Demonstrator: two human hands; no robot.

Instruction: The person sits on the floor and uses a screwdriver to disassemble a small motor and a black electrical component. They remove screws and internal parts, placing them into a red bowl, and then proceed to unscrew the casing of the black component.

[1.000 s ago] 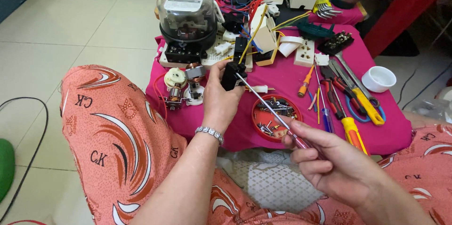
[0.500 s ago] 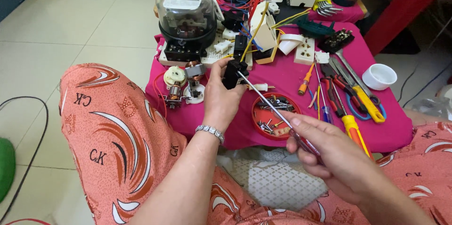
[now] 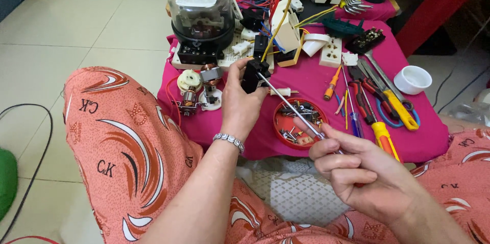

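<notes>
My left hand (image 3: 241, 102) holds a small black electrical part (image 3: 250, 75) above the pink cloth-covered table (image 3: 306, 78). My right hand (image 3: 357, 172) grips the handle of a long thin screwdriver (image 3: 291, 106), whose tip sits in the black part. The shaft runs diagonally over a round red lid (image 3: 279, 126) filled with several screws. A bracelet circles my left wrist.
A glass-domed electric meter (image 3: 201, 17) stands at the back on a white board. Small motor parts (image 3: 196, 91) lie left of my hand. Screwdrivers, pliers (image 3: 388, 103), white sockets (image 3: 331, 52), wires and a white cup (image 3: 412, 79) lie right. My orange patterned knees flank the table.
Both hands stay on the black part and the screwdriver. My right hand's fingers have shifted slightly on the handle, and the view has drifted a little.
</notes>
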